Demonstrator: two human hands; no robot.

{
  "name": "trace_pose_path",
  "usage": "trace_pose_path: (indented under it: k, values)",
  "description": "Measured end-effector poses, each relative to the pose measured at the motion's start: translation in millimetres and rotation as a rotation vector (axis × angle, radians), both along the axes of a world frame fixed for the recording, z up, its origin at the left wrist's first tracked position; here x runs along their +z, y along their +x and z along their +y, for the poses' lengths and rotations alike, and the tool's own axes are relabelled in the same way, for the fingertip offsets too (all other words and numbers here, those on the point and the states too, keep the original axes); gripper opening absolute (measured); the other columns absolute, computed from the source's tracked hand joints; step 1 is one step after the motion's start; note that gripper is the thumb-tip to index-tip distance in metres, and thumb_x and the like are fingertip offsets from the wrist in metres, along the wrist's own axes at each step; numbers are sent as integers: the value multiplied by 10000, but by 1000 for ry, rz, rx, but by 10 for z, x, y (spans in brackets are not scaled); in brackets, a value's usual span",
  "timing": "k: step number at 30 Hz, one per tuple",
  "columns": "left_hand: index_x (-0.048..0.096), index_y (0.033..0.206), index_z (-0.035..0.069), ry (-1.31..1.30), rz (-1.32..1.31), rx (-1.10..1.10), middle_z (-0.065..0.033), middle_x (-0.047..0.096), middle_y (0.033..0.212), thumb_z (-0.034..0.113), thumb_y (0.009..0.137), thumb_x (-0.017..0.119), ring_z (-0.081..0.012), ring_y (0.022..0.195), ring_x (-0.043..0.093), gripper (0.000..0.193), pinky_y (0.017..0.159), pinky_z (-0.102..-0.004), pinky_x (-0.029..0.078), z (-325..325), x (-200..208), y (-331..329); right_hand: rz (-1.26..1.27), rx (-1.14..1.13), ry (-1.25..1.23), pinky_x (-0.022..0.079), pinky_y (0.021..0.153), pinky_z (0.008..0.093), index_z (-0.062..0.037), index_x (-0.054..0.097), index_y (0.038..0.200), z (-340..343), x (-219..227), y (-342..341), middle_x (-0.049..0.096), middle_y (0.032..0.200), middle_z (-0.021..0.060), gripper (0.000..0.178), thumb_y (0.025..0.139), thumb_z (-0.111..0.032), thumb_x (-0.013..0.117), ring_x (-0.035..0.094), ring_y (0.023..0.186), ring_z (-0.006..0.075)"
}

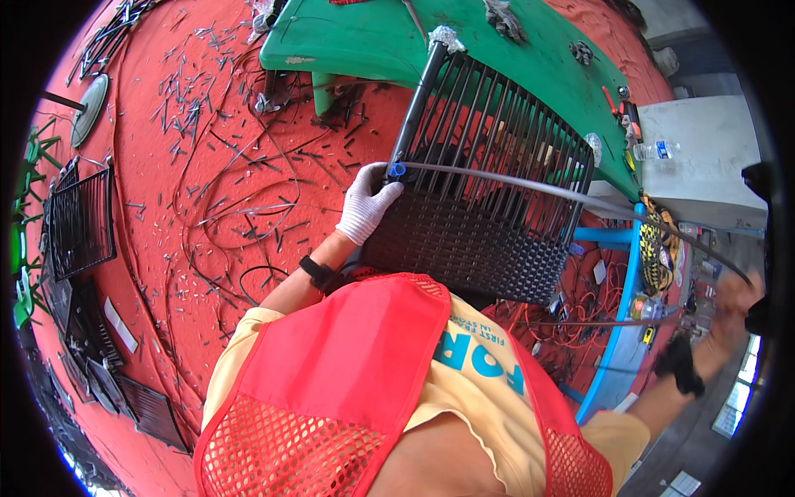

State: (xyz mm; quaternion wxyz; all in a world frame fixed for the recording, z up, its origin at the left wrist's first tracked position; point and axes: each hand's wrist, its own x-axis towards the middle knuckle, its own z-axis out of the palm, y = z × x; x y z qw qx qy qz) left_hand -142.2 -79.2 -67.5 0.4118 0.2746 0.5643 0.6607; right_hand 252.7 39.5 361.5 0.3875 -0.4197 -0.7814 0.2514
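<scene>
A dark metal frame (414, 108) with many slim bars leans from my lap against the green table (348, 41). Its lower part carries a tight weave of black plastic strip (489, 248). My left hand (368, 203), in a white knit glove, is closed on the frame's left side rail, beside a small blue piece (397, 169). From that spot a long grey strip (530, 184) stretches across the bars to the far right. My bare right hand (737, 294), arm held out wide, grips the strip's other end; motion blurs its fingers.
Pliers and hand tools (627, 116) lie at the table's right edge, near a clear plastic bottle (658, 151). A blue bench (617, 331) stands to my right. Strip offcuts (186, 103) litter the red floor covering (157, 224). Black slatted panels (81, 219) stand at far left.
</scene>
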Motion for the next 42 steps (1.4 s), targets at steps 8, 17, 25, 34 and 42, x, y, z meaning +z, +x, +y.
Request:
trace_pose_path:
  k: [8, 17, 25, 34, 42]
  values:
    - [525, 1182, 6, -40, -2, -47, -26, 593, 1028, 78, 854, 676, -98, 925, 551, 368, 859, -251, 468, -27, 38, 8, -284, -848, 362, 369, 514, 255, -41, 553, 832, -793, 659, 4024, 478, 668, -3, 128, 811, -138, 634, 451, 570, 122]
    - [518, 1182, 0, -4, -57, -32, -38, 600, 1028, 75, 838, 691, -104, 912, 557, 393, 847, -256, 474, -26, 28, 4, -1346, -998, -287, 508, 680, 416, 26, 618, 1136, 219, -1476, 3072, 667, 934, 203, 429, 898, -325, 551, 645, 780, 346]
    - [509, 1198, 4, 17, -108, -46, -42, 598, 1069, 43, 851, 661, -112, 956, 561, 381, 884, -259, 461, -38, 36, 5, -374, 381, 129, 541, 668, 394, -71, 655, 924, -79, -2634, -2108, 658, 887, 100, 130, 856, -181, 646, 656, 769, 307]
    - [496, 1211, 9, -3, -110, -43, -38, 591, 1064, 45, 847, 677, -108, 968, 549, 408, 901, -262, 448, -64, 75, 0, -504, 596, -464, 462, 559, 465, -16, 586, 677, -208, -2689, -2764, 574, 615, 200, 327, 882, -271, 581, 617, 630, 376]
    - [483, 1235, 6, -15, -108, -46, -29, 577, 1083, 41, 839, 687, -101, 975, 533, 447, 913, -258, 432, -50, 57, 7, -408, 743, -103, 313, 505, 385, -65, 468, 638, -293, -715, -1257, 430, 607, 81, 258, 801, -184, 629, 454, 537, 238]
